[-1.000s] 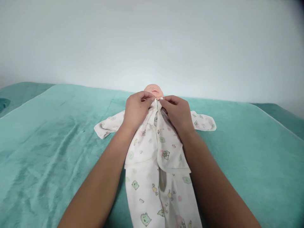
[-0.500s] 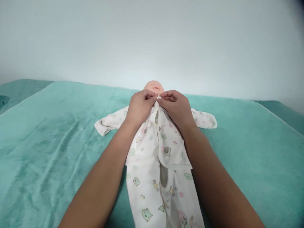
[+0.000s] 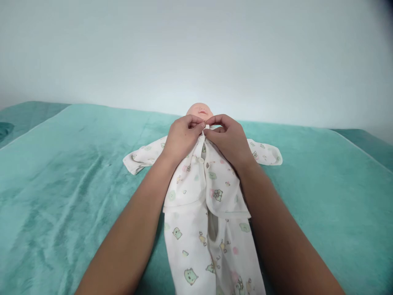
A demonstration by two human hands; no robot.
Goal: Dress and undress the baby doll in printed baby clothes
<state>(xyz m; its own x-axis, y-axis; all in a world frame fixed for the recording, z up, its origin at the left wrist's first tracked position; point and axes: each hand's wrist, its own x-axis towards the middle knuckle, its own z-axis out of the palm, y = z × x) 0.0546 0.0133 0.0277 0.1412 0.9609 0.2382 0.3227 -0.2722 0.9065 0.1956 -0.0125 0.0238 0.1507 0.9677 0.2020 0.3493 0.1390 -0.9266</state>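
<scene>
A baby doll (image 3: 199, 109) lies on its back, its head at the far end. It wears a white baby jacket (image 3: 187, 180) printed with small animals, and matching trousers (image 3: 190, 254). At the collar, just below the doll's chin, my left hand (image 3: 184, 137) pinches the jacket's edge between thumb and fingers. My right hand (image 3: 229, 137) pinches the other side of the collar, its fingertips almost meeting the left ones. A button (image 3: 201, 160) shows on the jacket front below my hands. Whatever fastener lies between my fingertips is hidden.
A green plush blanket (image 3: 76, 164) spreads under the doll, with creases at the left. Behind it stands a pale wall (image 3: 196, 53). The jacket's sleeves (image 3: 265, 153) stretch out to both sides.
Both hands stay at the collar. My right index finger has shifted slightly, and a bit more of the white collar shows between the fingertips. The whole view has moved a little.
</scene>
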